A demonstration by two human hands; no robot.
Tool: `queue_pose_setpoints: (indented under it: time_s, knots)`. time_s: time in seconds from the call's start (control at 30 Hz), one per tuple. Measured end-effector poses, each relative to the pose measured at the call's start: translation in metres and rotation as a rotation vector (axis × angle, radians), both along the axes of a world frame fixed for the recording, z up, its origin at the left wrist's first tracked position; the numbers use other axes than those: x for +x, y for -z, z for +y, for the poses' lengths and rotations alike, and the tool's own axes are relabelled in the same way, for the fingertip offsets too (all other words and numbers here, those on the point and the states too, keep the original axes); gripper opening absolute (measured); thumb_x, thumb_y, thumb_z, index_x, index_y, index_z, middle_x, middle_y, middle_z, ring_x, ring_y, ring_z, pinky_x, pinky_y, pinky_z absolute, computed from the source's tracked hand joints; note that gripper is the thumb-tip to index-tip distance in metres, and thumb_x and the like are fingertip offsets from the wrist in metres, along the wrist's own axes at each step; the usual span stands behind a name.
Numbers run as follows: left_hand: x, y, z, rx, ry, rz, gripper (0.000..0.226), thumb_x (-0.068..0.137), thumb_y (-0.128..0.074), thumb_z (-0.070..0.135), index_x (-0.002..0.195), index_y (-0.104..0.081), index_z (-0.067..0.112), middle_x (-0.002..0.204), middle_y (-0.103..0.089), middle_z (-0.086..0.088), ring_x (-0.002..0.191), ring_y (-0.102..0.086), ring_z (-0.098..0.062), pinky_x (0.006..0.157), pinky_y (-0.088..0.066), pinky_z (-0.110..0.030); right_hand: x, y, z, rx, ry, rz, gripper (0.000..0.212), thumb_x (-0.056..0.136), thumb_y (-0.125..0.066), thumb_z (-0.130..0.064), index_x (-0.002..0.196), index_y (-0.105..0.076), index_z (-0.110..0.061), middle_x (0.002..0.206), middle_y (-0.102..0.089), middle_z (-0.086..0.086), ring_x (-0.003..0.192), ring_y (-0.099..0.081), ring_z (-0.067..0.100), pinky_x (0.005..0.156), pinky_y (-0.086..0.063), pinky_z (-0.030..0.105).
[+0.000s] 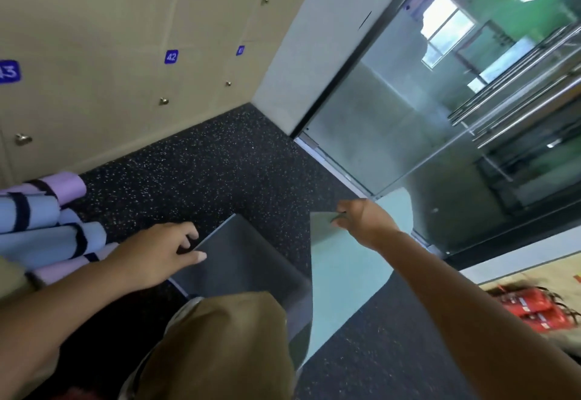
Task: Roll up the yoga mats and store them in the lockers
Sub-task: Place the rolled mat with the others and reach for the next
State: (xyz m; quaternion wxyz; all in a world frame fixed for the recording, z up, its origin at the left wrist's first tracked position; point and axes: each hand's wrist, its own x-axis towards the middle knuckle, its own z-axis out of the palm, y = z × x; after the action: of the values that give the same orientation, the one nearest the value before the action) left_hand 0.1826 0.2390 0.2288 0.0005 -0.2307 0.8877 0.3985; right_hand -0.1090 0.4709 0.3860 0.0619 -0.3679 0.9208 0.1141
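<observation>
- The lockers (103,63) take up the far left wall, beige doors with round knobs and blue number tags (42 and 43 are readable). All the doors I can see look closed, so one has to be opened before anything gets stored.
- The speckled black floor (220,160) is what everything is sitting on.
- The mat being handled (342,270) is a big floppy sheet, pale mint-green on one face and dark grey on the other. It lies in the near middle, draped and folded over the person's knee, so it's clearly soft and bendy, not stiff. My guess is it's light foam, a bit grippy, and it'll sag if you only hold one corner.
- A pile of rolled mats (53,226), pale blue and lilac with dark straps, sits near left, right at the foot of the lockers.
- The right hand (361,220) is out to the right with its fingers pinching the far edge of the green side.
- The left hand (157,251) has its fingers curled over the dark grey edge and holds it.
- Best hold, I'd say: both hands along one short edge, spread apart, so the roll starts straight and tight.
- Some red stuff (531,308) is near right, too blurry to identify.
</observation>
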Motion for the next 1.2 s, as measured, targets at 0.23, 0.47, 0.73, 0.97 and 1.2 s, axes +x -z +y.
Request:
queue_pose_setpoints:
  time_s: [0.23, 0.47, 0.73, 0.97, 1.2]
  knots:
    - [0.013, -0.033, 0.000, 0.066, -0.074, 0.131, 0.043, 0.087, -0.067, 0.060, 0.120, -0.060, 0.035, 0.114, -0.066, 0.014, 0.094, -0.063, -0.003, 0.088, -0.055, -0.037, 0.053, -0.019, -0.058, -0.189, -0.230, 0.017, 0.009, 0.098, -0.056, -0.011, 0.089, -0.056, -0.010, 0.084, -0.058, 0.011, 0.072, -0.055, 0.032, 0.061, -0.047, 0.042]
    - [0.013, -0.107, -0.013, 0.028, -0.163, 0.381, 0.060, 0.090, -0.069, 0.052, 0.143, -0.048, 0.033, 0.126, -0.058, 0.009, 0.093, -0.066, -0.010, 0.094, -0.053, -0.044, 0.123, -0.029, -0.110, -0.361, -0.389, -0.004, 0.009, 0.100, -0.053, -0.005, 0.098, -0.062, -0.006, 0.091, -0.061, 0.011, 0.080, -0.057, 0.032, 0.067, -0.047, 0.042]
    - [0.036, -0.154, -0.032, -0.064, -0.208, 0.501, 0.011, 0.094, -0.070, 0.021, 0.084, -0.069, 0.026, 0.076, -0.071, 0.008, 0.063, -0.062, -0.002, 0.064, -0.049, -0.030, 0.186, -0.037, -0.126, -0.417, -0.513, -0.044, 0.013, 0.102, -0.051, -0.009, 0.104, -0.062, -0.003, 0.095, -0.062, 0.015, 0.088, -0.055, 0.031, 0.074, -0.045, 0.046]
    - [0.057, -0.163, -0.029, 0.010, -0.239, 0.539, 0.020, 0.097, -0.065, 0.012, 0.081, -0.067, 0.023, 0.081, -0.066, -0.001, 0.071, -0.068, -0.021, 0.074, -0.062, -0.046, 0.201, -0.035, -0.102, -0.466, -0.438, -0.175, 0.021, 0.106, -0.052, -0.028, 0.107, -0.062, -0.010, 0.097, -0.061, 0.003, 0.093, -0.051, 0.021, 0.076, -0.045, 0.039]
    - [0.106, -0.173, -0.044, 0.002, -0.266, 0.559, 0.021, 0.097, -0.063, 0.002, 0.081, -0.066, 0.016, 0.087, -0.068, -0.009, 0.079, -0.067, -0.025, 0.079, -0.061, -0.033, 0.186, -0.012, -0.063, -0.468, -0.223, -0.233, 0.022, 0.106, -0.052, -0.033, 0.091, -0.052, -0.017, 0.088, -0.056, 0.004, 0.080, -0.054, 0.025, 0.071, -0.045, 0.044]
